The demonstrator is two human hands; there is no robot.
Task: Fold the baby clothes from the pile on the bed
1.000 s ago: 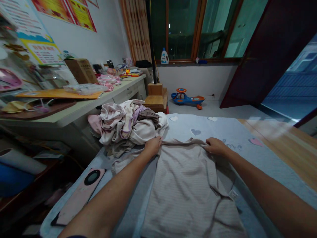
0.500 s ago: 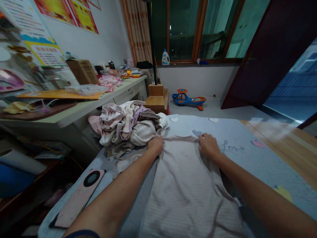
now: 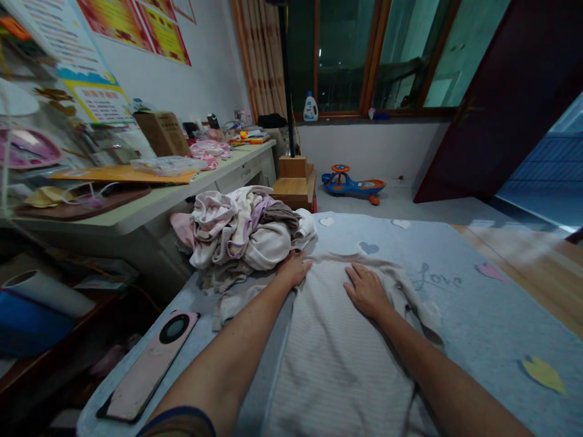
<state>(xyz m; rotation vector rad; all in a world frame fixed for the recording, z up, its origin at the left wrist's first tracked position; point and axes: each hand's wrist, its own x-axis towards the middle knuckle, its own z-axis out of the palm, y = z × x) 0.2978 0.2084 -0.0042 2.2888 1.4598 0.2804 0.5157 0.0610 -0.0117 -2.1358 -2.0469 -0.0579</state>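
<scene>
Here we go, both hands open and flat: the left hand (image 3: 294, 270) is on the upper edge of the striped pale top (image 3: 337, 364), the right hand (image 3: 367, 291) is spread on its chest (no grip at all), and the top lies on the blue blanket (image 3: 478, 315), just beside the heaped laundry (image 3: 241, 233).

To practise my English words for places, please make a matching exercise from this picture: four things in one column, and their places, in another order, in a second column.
Things:
1. Right hand
2. Clothes pile
3. Ride-on toy
4. Detergent bottle

Places:
A. On the floor
B. Flat on the striped garment
C. On the window sill
D. On the blanket

Right pairs: 1-B, 2-D, 3-A, 4-C
</scene>
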